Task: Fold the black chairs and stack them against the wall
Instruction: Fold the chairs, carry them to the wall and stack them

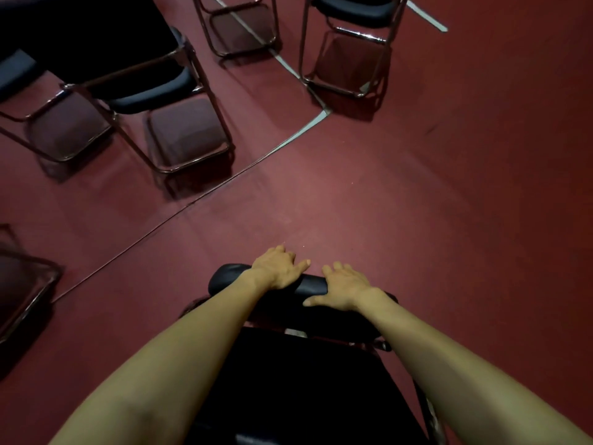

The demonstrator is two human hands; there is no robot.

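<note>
A black folding chair stands right in front of me, its padded backrest [225, 278] at lower centre and its dark seat [305, 390] below between my forearms. My left hand [277, 268] grips the top of the backrest, fingers curled over its far side and thumb pointing right. My right hand [340, 289] grips the same backrest a little to the right, fingers over the far edge and thumb along the near side. Whether the chair is folded cannot be told from here.
Several unfolded black chairs with chrome frames stand on the dark red floor: one at upper left [154, 91], one at top centre [240, 30], one at top right [356, 11]. Another frame [22, 284] pokes in at the left edge. A metal floor strip [288, 136] runs diagonally.
</note>
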